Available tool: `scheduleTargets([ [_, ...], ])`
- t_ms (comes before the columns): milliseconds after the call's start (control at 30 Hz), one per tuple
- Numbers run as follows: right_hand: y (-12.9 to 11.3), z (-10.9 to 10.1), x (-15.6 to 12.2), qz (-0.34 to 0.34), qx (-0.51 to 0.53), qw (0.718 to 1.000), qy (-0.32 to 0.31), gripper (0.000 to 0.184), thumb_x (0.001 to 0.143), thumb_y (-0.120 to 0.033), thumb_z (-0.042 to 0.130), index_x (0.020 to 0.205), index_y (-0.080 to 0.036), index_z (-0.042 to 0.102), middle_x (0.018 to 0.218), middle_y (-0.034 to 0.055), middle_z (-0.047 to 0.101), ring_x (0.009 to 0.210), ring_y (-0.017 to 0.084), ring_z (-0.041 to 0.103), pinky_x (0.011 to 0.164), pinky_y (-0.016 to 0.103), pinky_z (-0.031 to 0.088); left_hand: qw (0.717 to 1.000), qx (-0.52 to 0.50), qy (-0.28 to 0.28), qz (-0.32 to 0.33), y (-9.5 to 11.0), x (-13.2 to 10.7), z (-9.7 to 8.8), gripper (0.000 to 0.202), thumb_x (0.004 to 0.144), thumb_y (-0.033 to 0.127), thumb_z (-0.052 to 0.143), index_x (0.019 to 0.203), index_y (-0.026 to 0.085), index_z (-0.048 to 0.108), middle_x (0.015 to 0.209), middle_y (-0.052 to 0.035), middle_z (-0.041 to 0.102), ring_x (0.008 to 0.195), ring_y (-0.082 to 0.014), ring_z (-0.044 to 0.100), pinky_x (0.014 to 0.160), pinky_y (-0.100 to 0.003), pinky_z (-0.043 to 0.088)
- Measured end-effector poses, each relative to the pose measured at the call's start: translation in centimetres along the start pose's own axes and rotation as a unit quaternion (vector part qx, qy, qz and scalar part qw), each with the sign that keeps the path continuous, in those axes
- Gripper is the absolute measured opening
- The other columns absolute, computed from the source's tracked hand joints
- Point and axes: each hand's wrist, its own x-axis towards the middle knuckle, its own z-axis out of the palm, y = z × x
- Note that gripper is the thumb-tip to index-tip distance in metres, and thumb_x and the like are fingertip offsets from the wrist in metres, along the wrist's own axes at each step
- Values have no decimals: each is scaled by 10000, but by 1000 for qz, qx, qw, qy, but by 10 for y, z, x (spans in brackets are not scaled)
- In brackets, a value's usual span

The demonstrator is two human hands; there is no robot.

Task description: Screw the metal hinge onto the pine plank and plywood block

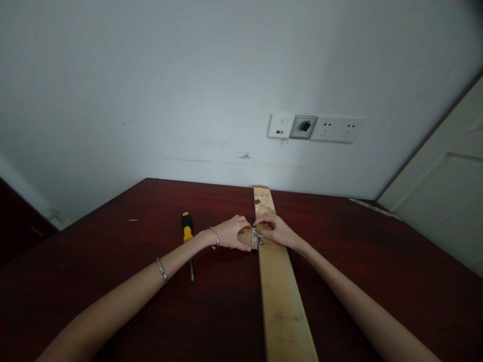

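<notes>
My left hand [232, 232] grips a small wood block [245, 238] against the plank [281, 291]. At its three o'clock my right hand [275, 230], fingers curled, pins the hinge [256, 237] across the seam. I judge both pieces need holding flush and the hinge square. The screwdriver [187, 234] lies at nine o'clock.

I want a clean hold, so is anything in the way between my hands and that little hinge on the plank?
Nothing visible. The left hand and right hand sit either side of the hinge on the plank; the screwdriver lies off left, by the forearm.
</notes>
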Motion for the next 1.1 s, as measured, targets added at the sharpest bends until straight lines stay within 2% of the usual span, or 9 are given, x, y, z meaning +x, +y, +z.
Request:
scheduleTargets([
  [133,-1,-7,0,64,84,993,46,265,635,-142,542,852,-190,687,930,41,681,914,209,604,867,357,442,1000,-9,-9,-5,1,-1,-1,602,634,524,730,1084,165,556,1041,-77,534,973,-226,481,861,-332,418],
  [267,-1,-9,0,87,92,990,62,239,650,-195,543,845,-183,681,900,39,696,894,217,613,871,378,439,1000,-5,-23,-11,2,-2,-2,615,642,510,728,1114,157,550,1051,-78,533,980,-229,475,873,-334,417],
  [467,0,-7,0,94,97,988,72,221,642,-218,556,819,-186,685,875,33,700,868,216,616,850,369,446,999,8,-31,-17,2,-1,-2,707,641,507,728,1199,131,510,1076,-98,517,986,-236,466,900,-351,414],
  [700,0,-6,0,85,93,989,80,208,644,-227,557,796,-194,696,872,29,702,876,219,610,871,369,430,1000,8,-15,-11,-4,-1,6,817,607,549,737,1258,133,470,1083,-109,511,990,-247,469,911,-375,410],
  [800,-2,-6,0,79,89,989,81,203,643,-234,562,785,-194,703,867,29,702,887,223,606,881,366,420,1000,18,-17,-5,-3,-1,2,825,618,557,728,1265,117,466,1103,-124,512,1010,-252,468,923,-377,404],
  [867,-3,-6,0,78,88,990,83,201,642,-236,567,781,-194,705,868,30,700,887,226,604,878,364,418,1000,22,-6,-1,-2,-2,-10,772,657,533,712,1264,121,471,1119,-126,517,1034,-251,465,935,-371,399],
  [933,-3,-6,-1,79,88,989,85,190,643,-237,570,771,-196,704,855,31,699,869,228,604,863,365,420,999,23,23,-4,-3,-7,-29,659,726,492,670,1253,143,486,1142,-114,521,1063,-239,459,952,-361,389],
  [1033,-1,-6,-2,83,91,989,87,176,648,-240,568,758,-196,698,834,35,696,843,231,600,834,367,425,996,34,82,-25,-14,-24,-69,457,819,417,582,1192,155,541,1152,-103,535,1082,-213,467,971,-348,375],
  [1100,0,-5,-2,88,93,988,87,173,651,-247,571,758,-196,697,833,35,694,841,233,599,824,362,426,992,61,101,-47,-29,-45,-96,364,837,385,548,1119,159,588,1115,-93,566,1056,-201,492,956,-343,383],
])
